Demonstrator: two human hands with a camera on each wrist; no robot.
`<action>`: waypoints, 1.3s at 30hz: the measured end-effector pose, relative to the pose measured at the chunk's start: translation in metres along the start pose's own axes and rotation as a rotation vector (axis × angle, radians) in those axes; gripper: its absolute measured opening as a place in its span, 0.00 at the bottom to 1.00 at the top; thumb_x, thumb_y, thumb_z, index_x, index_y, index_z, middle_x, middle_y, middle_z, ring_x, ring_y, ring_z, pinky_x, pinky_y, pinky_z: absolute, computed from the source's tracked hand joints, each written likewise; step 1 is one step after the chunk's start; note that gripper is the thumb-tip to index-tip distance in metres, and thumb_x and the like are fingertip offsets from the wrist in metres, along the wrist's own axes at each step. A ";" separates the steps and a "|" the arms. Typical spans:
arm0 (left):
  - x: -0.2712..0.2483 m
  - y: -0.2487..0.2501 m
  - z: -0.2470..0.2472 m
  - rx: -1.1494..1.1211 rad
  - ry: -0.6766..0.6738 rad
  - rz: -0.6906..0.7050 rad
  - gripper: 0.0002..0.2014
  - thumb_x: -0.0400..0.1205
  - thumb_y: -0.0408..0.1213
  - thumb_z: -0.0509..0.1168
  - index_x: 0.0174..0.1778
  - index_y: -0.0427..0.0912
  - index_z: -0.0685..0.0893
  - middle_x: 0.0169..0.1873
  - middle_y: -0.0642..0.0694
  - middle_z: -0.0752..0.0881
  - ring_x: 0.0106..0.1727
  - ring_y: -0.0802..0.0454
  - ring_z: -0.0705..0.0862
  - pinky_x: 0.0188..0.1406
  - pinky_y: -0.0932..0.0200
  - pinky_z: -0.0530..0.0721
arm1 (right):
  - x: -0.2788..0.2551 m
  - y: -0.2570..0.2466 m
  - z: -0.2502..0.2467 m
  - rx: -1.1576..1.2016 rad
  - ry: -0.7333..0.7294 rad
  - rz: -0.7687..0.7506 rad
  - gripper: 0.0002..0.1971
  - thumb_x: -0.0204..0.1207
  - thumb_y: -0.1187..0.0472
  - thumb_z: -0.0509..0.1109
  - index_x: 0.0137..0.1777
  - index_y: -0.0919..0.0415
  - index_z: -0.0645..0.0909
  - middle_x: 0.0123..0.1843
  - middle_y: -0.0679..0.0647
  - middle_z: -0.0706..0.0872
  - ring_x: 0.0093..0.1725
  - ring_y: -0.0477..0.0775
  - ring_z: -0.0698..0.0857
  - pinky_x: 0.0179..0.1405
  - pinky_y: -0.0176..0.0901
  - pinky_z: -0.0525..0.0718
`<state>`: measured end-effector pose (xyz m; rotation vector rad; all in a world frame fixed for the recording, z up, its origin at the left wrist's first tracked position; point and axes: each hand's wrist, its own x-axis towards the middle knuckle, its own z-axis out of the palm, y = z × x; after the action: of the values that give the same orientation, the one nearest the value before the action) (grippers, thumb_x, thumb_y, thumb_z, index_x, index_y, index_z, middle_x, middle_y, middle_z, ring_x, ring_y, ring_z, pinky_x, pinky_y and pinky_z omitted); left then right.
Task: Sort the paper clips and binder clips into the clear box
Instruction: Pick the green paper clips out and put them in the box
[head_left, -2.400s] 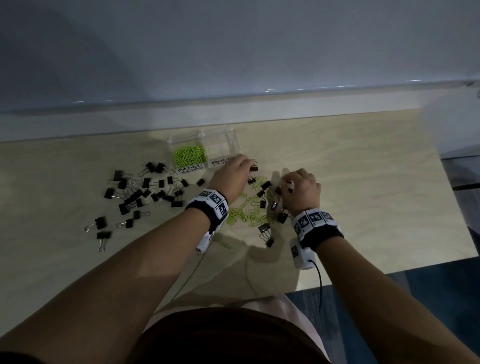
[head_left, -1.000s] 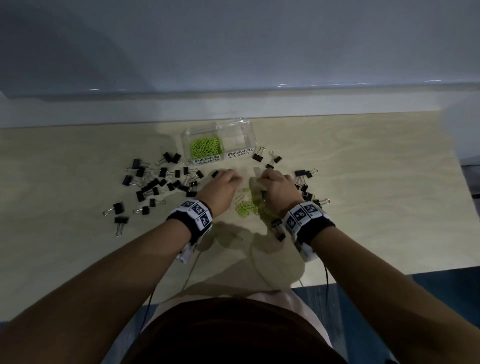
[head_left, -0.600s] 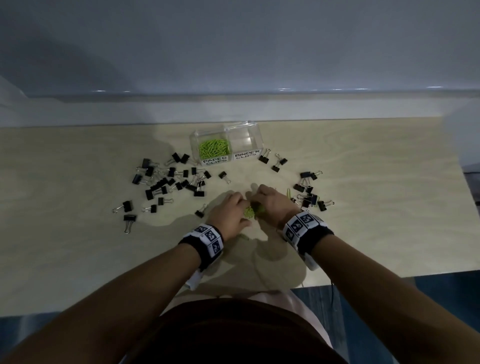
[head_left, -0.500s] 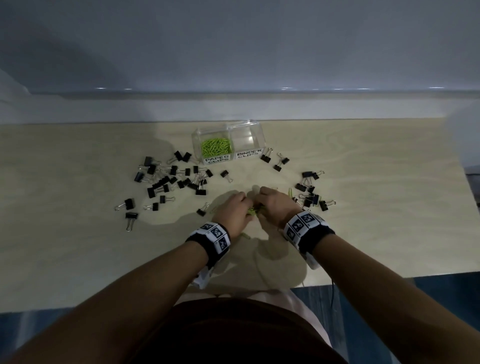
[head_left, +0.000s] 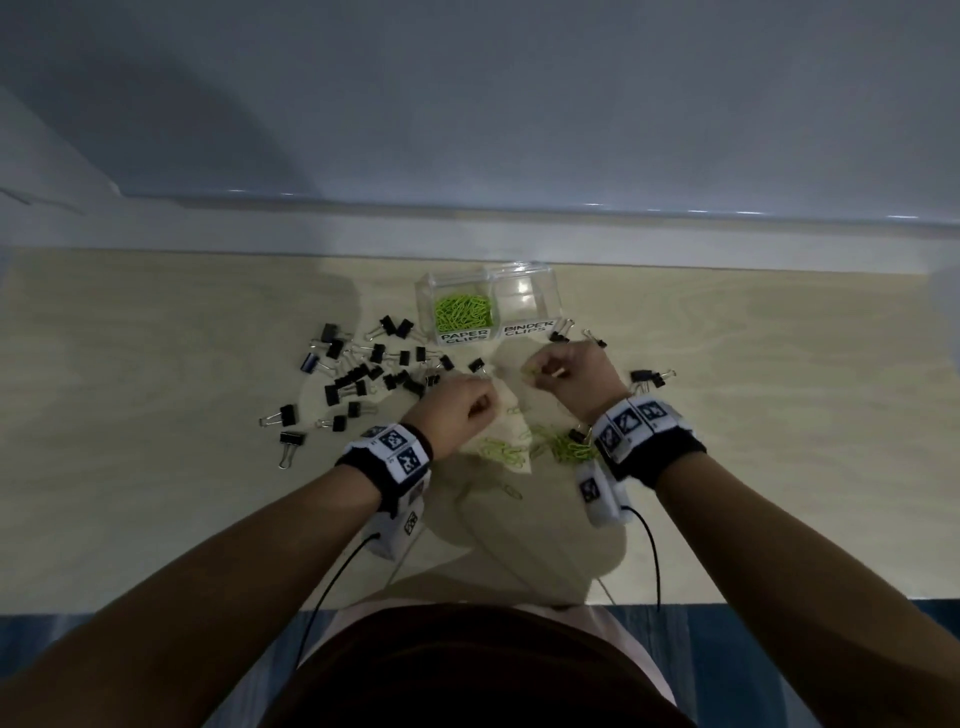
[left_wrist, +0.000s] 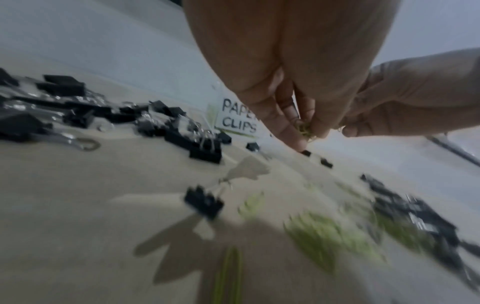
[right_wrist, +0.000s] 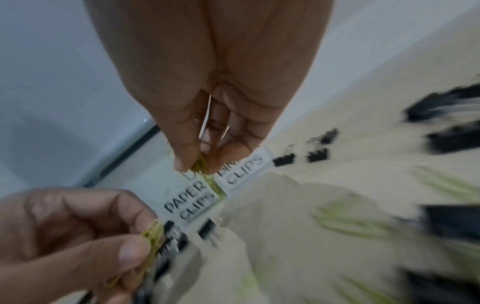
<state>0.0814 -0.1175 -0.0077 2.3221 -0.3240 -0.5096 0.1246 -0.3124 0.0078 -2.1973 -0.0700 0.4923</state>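
Both hands are raised over the counter (head_left: 727, 467), just in front of the clear box (head_left: 524, 275). The left hand (head_left: 457, 410) has its fingers (right_wrist: 130, 255) curled, pinching a small bunch of green paper clips (right_wrist: 153, 232); the right hand (head_left: 576, 379) pinches another bunch (right_wrist: 201, 166) at its fingertips. More green clips lie in the box's compartment labelled PAPER CLIPS (head_left: 464, 336), and loose ones (head_left: 563, 447) lie nearer the person. Black binder clips (head_left: 363, 374) are scattered left of the box.

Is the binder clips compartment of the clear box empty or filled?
Empty: the binder clips compartment shows only clear plastic, while black binder clips lie on the table.
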 end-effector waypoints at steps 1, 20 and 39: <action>0.003 -0.001 -0.009 -0.032 0.059 -0.011 0.05 0.80 0.36 0.66 0.46 0.40 0.84 0.42 0.49 0.85 0.42 0.53 0.82 0.46 0.56 0.84 | 0.011 -0.010 0.000 0.033 0.024 -0.017 0.07 0.66 0.70 0.78 0.36 0.57 0.86 0.36 0.55 0.89 0.37 0.52 0.84 0.42 0.44 0.85; 0.017 -0.011 -0.035 0.196 0.111 0.084 0.16 0.79 0.39 0.67 0.63 0.40 0.80 0.59 0.43 0.77 0.58 0.48 0.76 0.58 0.58 0.77 | 0.002 0.008 0.013 -0.370 -0.023 -0.156 0.10 0.68 0.69 0.69 0.49 0.62 0.85 0.48 0.58 0.85 0.45 0.59 0.85 0.47 0.52 0.85; -0.049 -0.020 0.046 0.118 -0.027 -0.121 0.31 0.76 0.42 0.71 0.73 0.37 0.69 0.64 0.40 0.71 0.64 0.43 0.74 0.66 0.53 0.74 | -0.092 0.067 0.038 -0.383 0.169 0.030 0.24 0.61 0.65 0.79 0.59 0.65 0.83 0.57 0.63 0.79 0.56 0.67 0.79 0.56 0.58 0.83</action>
<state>0.0186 -0.1129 -0.0388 2.4618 -0.2320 -0.5956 0.0178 -0.3464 -0.0344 -2.6102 -0.0427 0.3275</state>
